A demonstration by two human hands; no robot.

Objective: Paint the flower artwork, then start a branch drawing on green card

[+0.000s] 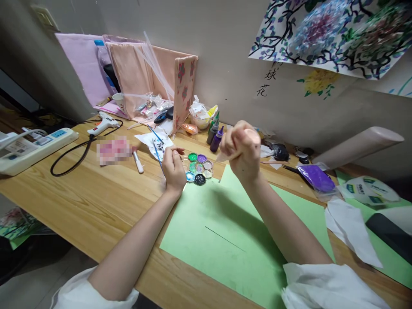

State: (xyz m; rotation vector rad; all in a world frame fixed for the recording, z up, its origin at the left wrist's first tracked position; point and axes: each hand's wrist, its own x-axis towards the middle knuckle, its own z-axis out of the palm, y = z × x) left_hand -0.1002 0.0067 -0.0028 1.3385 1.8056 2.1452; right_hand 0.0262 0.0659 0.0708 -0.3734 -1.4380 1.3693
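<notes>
My left hand (174, 170) is curled closed at the left edge of a flower-shaped paint palette (200, 179), whose wells hold green, purple, white, blue and black paint. Raised over the far side of a green paper sheet (206, 266), my right hand (242, 150) is closed in a fist. A pale, blurred bit pokes out at its left side, too unclear to name. One thin dark line crosses the sheet. Just left of my left hand, slim blue paintbrushes (157, 150) lie by a white tissue (148, 141) with black smudges.
Paint bottles (216, 139) stand behind the palette. To the left are a glue gun (105, 123) with a looping cord, a power strip (38, 148) and a marker (137, 161). On the right lie a purple packet (317, 178), a tissue (350, 229) and a dark phone-like object (391, 236).
</notes>
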